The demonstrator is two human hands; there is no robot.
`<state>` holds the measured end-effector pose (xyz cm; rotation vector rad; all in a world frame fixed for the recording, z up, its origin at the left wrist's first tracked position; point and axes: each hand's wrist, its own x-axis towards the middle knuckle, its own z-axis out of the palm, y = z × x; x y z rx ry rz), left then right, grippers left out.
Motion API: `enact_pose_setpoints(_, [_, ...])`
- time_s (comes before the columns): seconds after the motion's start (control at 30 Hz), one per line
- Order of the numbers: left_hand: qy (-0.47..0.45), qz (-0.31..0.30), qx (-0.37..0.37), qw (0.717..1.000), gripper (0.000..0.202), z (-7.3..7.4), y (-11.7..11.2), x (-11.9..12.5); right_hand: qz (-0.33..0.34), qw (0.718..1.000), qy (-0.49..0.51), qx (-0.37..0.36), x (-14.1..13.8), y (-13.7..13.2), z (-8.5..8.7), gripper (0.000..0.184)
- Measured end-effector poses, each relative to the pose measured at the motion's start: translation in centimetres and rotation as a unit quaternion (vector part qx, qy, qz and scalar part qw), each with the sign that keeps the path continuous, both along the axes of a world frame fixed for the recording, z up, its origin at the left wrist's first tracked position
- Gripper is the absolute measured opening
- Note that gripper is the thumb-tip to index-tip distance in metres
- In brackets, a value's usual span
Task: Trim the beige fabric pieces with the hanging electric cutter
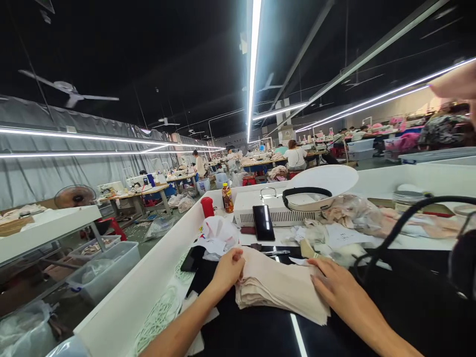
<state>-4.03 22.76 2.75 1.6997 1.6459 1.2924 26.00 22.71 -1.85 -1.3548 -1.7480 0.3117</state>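
Note:
A stack of cream fabric pieces lies on the black, glossy tabletop in front of me, its layers fanned at the near edge. My left hand is closed at the stack's far left corner, pinching the fabric between thumb and fingers. At the right end, my right hand has its fingers and thumb bent around the edge of the fabric. Just beyond the stack lie a pen-like silver tool and a small white paper piece close to my right fingers.
Behind the stack, a black phone leans against a white vented box. A drink bottle and red cup stand left of it. Pale green cord lies along the left rim. A black cable arches at right.

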Motion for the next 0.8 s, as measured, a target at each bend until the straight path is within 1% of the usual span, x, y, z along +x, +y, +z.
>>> enact_pose_setpoints(0.07, [0.046,-0.012,-0.058,0.997,0.03,1.0,-1.1,-1.1,-0.005,0.999,-0.023,0.032,-0.5,-0.7,0.0,0.048])
enact_pose_setpoints(0.13, [0.105,-0.009,-0.096,0.99,0.034,2.5,-2.8,-2.9,0.006,0.998,-0.038,0.059,-1.3,-1.6,-0.2,0.046])
enact_pose_setpoints(0.17, [0.136,-0.003,-0.101,0.986,0.031,3.3,-3.9,-4.1,0.018,0.997,-0.041,0.062,-1.8,-2.1,-0.3,0.045])
enact_pose_setpoints(0.23, [0.204,0.019,-0.104,0.973,0.022,4.7,-6.3,-6.8,0.057,0.996,-0.042,0.047,-2.6,-3.2,-0.5,0.041])
enact_pose_setpoints(0.3, [0.262,0.059,-0.108,0.957,0.01,5.4,-9.0,-9.7,0.094,0.994,-0.044,0.027,-3.3,-4.2,-0.8,0.038])
enact_pose_setpoints(0.37, [0.301,0.091,-0.135,0.94,0.006,5.0,-11.4,-12.0,0.121,0.992,-0.043,0.019,-3.9,-5.1,-1.0,0.035])
enact_pose_setpoints(0.43, [0.322,0.095,-0.179,0.925,0.009,3.9,-13.3,-13.5,0.146,0.988,-0.047,0.019,-4.2,-5.7,-1.1,0.033])
enact_pose_setpoints(0.5, [0.327,0.084,-0.211,0.917,0.009,2.5,-14.4,-14.2,0.178,0.982,-0.062,0.015,-4.6,-6.3,-0.9,0.032])
enact_pose_setpoints(0.57, [0.323,0.076,-0.217,0.918,0.009,1.4,-15.0,-14.4,0.203,0.976,-0.079,0.006,-4.8,-7.0,-0.6,0.033])
enact_pose_setpoints(0.6, [0.319,0.072,-0.212,0.921,0.01,1.1,-15.1,-14.5,0.211,0.974,-0.085,0.0,-4.8,-7.3,-0.4,0.033])
enact_pose_setpoints(0.67, [0.308,0.063,-0.203,0.927,0.012,1.0,-15.3,-14.6,0.221,0.971,-0.095,-0.006,-4.9,-8.1,0.0,0.033])
enact_pose_setpoints(0.8, [0.288,0.055,-0.184,0.938,0.018,1.8,-15.6,-15.0,0.23,0.968,-0.101,0.019,-4.8,-9.1,0.2,0.031])
